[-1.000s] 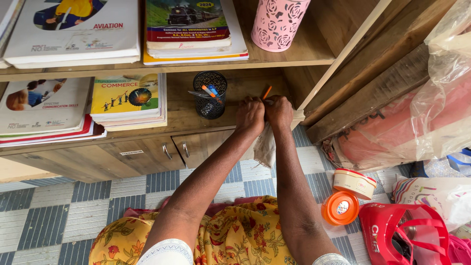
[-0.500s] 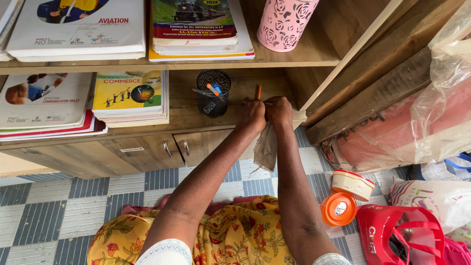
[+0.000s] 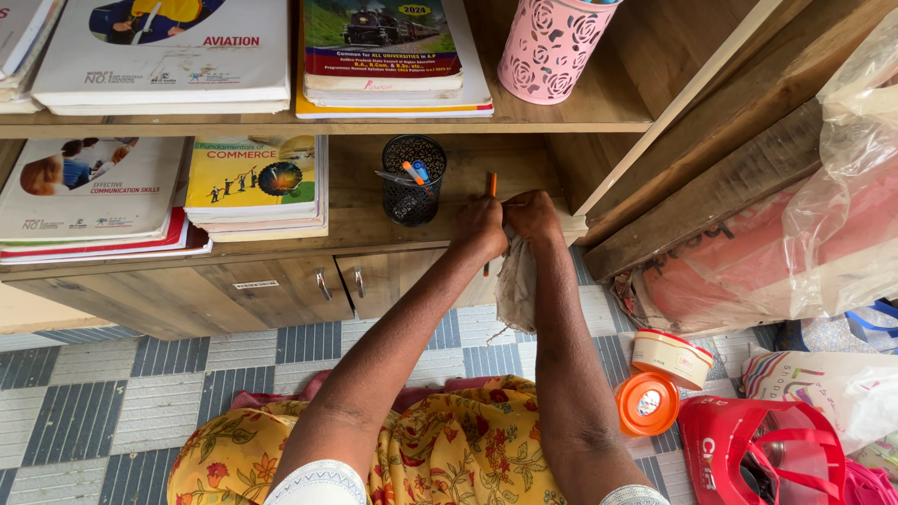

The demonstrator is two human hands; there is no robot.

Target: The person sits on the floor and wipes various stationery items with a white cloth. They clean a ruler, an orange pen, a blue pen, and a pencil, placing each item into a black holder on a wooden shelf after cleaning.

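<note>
On the wooden shelf point(image 3: 374, 238), both fists were closed: left hand point(image 3: 480, 227) and right hand point(image 3: 533, 214) gripped a grey cloth point(image 3: 516, 281); an orange pen point(image 3: 493, 183) lay at twelve o'clock.

Pink cup point(image 3: 545, 49) with rose cut-outs, black mesh pen holder point(image 3: 412, 180), orange lid point(image 3: 646, 403), yellow floral dress point(image 3: 449, 449), grey-and-white checked floor point(image 3: 112, 383).

I sit on a grey-and-white checked tile floor point(image 3: 84, 411) facing wooden shelves point(image 3: 561, 112) above a low cupboard point(image 3: 281, 285) with metal handles, in soft daylight.
</note>
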